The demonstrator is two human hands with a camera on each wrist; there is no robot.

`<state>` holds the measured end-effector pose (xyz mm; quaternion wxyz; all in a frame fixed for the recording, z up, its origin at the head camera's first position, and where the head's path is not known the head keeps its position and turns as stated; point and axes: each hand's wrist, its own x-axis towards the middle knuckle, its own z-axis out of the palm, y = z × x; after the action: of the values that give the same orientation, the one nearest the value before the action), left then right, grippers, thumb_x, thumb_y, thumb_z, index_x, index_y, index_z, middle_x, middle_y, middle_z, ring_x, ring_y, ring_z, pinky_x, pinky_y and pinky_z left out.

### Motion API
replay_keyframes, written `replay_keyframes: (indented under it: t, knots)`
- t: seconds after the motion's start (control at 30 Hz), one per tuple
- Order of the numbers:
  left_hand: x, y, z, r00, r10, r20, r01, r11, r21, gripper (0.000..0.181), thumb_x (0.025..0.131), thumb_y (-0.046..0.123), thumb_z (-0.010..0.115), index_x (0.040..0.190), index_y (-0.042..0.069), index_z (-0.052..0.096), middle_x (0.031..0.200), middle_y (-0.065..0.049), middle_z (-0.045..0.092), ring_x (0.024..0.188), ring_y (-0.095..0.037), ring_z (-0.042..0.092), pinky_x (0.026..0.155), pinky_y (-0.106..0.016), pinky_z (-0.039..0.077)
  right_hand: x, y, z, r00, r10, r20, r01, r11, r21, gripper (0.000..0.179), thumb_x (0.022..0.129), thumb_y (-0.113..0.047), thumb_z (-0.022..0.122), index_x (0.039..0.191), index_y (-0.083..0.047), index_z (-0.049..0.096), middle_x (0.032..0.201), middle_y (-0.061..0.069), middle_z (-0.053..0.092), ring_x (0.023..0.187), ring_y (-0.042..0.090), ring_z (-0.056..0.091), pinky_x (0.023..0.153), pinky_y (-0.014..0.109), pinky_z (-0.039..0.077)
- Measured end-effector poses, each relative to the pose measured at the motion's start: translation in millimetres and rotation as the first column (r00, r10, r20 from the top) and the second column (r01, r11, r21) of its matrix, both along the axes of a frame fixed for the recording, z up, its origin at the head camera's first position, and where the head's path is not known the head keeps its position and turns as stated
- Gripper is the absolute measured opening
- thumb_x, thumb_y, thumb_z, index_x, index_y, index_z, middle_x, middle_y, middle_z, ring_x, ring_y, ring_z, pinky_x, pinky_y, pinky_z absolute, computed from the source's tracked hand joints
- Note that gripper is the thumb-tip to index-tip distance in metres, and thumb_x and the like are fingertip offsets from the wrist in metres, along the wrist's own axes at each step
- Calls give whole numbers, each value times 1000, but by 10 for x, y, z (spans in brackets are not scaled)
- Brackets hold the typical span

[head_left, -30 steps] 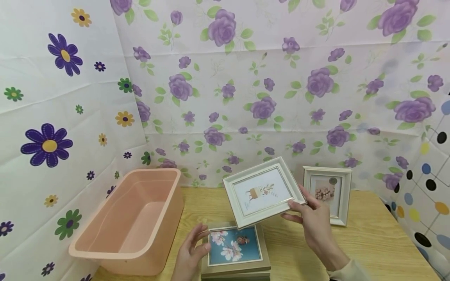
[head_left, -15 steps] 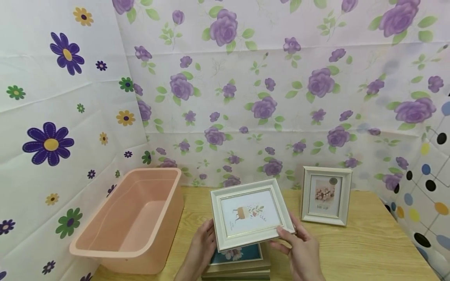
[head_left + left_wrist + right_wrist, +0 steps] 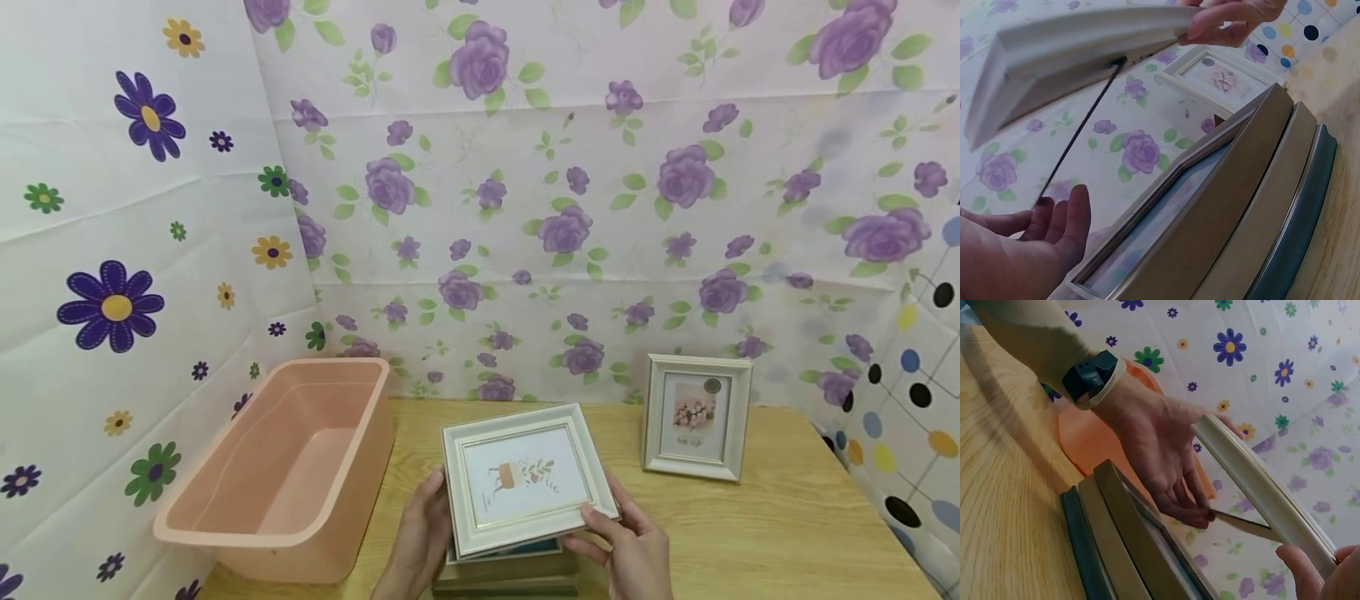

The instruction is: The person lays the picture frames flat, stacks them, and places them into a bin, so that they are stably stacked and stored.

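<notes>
A white photo frame [image 3: 525, 479] with a plant drawing is held tilted above a stack of frames. My right hand [image 3: 630, 542] grips its right-hand corner, thumb on the front and fingers beneath. In the left wrist view, a thin back stand [image 3: 1079, 136] sticks out from the frame's underside. My left hand [image 3: 1035, 244] has its fingertips at the free end of that stand, apparently pinching it. The right wrist view also shows the left hand [image 3: 1160, 444] at the stand's tip. Below lie the stacked frames [image 3: 1235, 219], the top one with a blue picture, mostly hidden in the head view.
Another white photo frame [image 3: 696, 417] stands upright at the back right of the wooden table [image 3: 810, 517]. A pink plastic basin [image 3: 360, 467] sits to the left. Flower-patterned cloth [image 3: 480, 208] hangs behind, and a dotted cloth [image 3: 922, 392] hangs at the right.
The white photo frame has come down and left over the stack, now covering most of the blue picture. My left hand has moved up from beside the stack to the frame's back stand.
</notes>
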<state>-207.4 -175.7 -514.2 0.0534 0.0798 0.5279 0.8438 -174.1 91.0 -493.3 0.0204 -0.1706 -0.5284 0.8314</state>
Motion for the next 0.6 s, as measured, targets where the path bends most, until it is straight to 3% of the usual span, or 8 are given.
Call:
replay_keyframes:
  t: [0.1, 0.17, 0.23, 0.4, 0.5, 0.6]
  knots:
    - [24, -19, 12, 999, 54, -2, -54, 998, -41, 66, 112, 30, 41, 167, -7, 32, 164, -7, 57, 138, 0, 57, 115, -21, 46, -7, -10, -69, 1000, 2, 10, -2, 1000, -9, 74, 98, 6, 73, 165, -7, 44, 123, 8, 69, 92, 18, 80, 81, 43, 69]
    - [39, -30, 16, 997, 77, -2, -77, 994, -76, 72, 110, 26, 43, 168, -13, 22, 174, -21, 40, 143, -3, 53, 115, -20, 45, -10, -16, -114, 1000, 4, 17, -4, 1000, -9, 75, 97, 6, 74, 165, -7, 44, 123, 9, 69, 91, 19, 81, 81, 43, 69]
    - [57, -41, 28, 996, 87, -5, -87, 990, -110, 72, 109, 22, 43, 167, -14, 21, 177, -30, 26, 148, -8, 49, 114, -19, 45, -14, -23, -149, 1000, 4, 22, -3, 1000, -6, 75, 97, 6, 74, 165, -7, 44, 122, 10, 70, 90, 20, 81, 81, 43, 69]
    - [124, -66, 65, 996, 84, -18, -86, 973, -215, 74, 109, 18, 50, 167, -16, 18, 170, -38, 32, 142, -15, 53, 108, -18, 50, -21, -40, -197, 1000, 3, 23, -3, 1000, 9, 76, 97, 5, 75, 165, -8, 44, 128, 12, 70, 90, 20, 81, 81, 42, 69]
    - [192, -78, 69, 994, 92, -60, -107, 940, -324, 82, 104, 16, 62, 167, -14, 21, 160, -39, 41, 134, -19, 56, 102, -21, 55, -20, -50, -214, 999, 7, 31, -8, 1000, 28, 78, 96, 4, 76, 166, -8, 43, 131, 14, 69, 91, 20, 81, 82, 41, 69]
    - [266, -83, 60, 988, 97, -117, -141, 867, -477, 97, 93, 20, 78, 169, -7, 25, 156, -33, 45, 125, -22, 58, 95, -22, 55, -18, -60, -227, 999, 8, 42, -10, 999, 52, 79, 96, 2, 77, 166, -8, 42, 127, 14, 66, 90, 19, 79, 81, 40, 69]
